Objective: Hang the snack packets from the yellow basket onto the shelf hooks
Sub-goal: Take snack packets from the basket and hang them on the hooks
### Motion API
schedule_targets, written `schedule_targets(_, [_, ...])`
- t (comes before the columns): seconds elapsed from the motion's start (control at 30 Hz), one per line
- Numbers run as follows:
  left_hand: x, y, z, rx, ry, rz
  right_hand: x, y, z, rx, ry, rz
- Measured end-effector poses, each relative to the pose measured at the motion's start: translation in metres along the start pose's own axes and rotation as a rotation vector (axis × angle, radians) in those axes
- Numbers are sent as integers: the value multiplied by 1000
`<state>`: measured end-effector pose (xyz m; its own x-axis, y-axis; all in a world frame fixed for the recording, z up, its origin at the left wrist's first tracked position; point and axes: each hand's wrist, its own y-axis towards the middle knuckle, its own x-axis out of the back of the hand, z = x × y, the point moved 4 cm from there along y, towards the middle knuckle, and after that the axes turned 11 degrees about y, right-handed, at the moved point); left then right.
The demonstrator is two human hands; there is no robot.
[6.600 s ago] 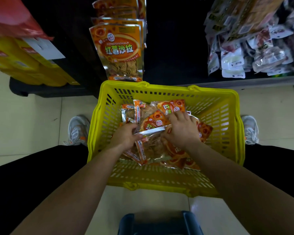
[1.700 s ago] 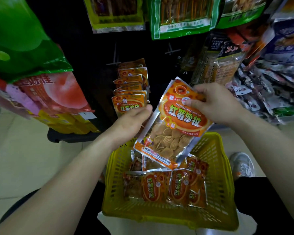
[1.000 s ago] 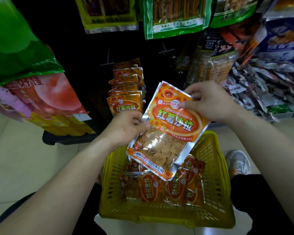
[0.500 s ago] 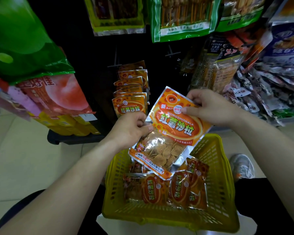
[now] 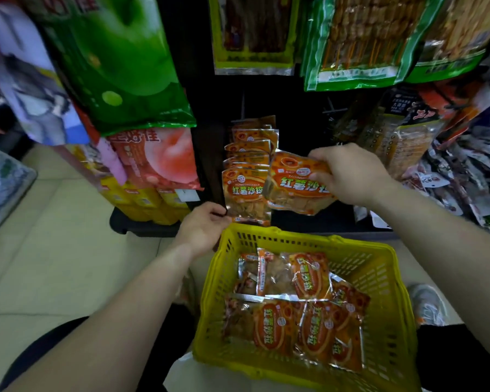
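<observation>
A packet (image 5: 297,185) is pinched by the right hand (image 5: 348,174). A hung packet (image 5: 245,193), at its nine o'clock, is pinched by the left hand (image 5: 204,224).

The held snack packet (image 5: 297,188) is glossy plastic film with crinkled, silvery foil edges, like the hung snack packets (image 5: 245,190). The yellow basket (image 5: 393,292) is moulded plastic, faintly shiny. The floor (image 5: 54,250) is smooth tile.

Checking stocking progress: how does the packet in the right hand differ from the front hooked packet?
The held packet is tilted, pinched at its top by the right hand; the hung packet hangs straight. The held packet is unhung; the hung packet fronts a row. Same orange design.
</observation>
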<state>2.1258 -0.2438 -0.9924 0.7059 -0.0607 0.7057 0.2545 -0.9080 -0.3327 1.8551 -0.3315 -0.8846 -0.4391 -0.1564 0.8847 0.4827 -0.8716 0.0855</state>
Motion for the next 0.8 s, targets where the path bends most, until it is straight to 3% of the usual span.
schedule_targets(0.3, [-25, 48, 14, -87, 274, 80, -87, 88, 4, -93, -109, 218])
schedule_targets(0.47, [-60, 70, 32, -95, 455, 221, -126, 121, -3, -52, -171, 143])
schedule_targets(0.57, [-64, 77, 42, -140, 574, 159, -134, 134, -10, -41, -184, 68])
schedule_targets(0.8, [-47, 83, 52, -79, 598, 183, -141, 138, -11, -16, -137, -27])
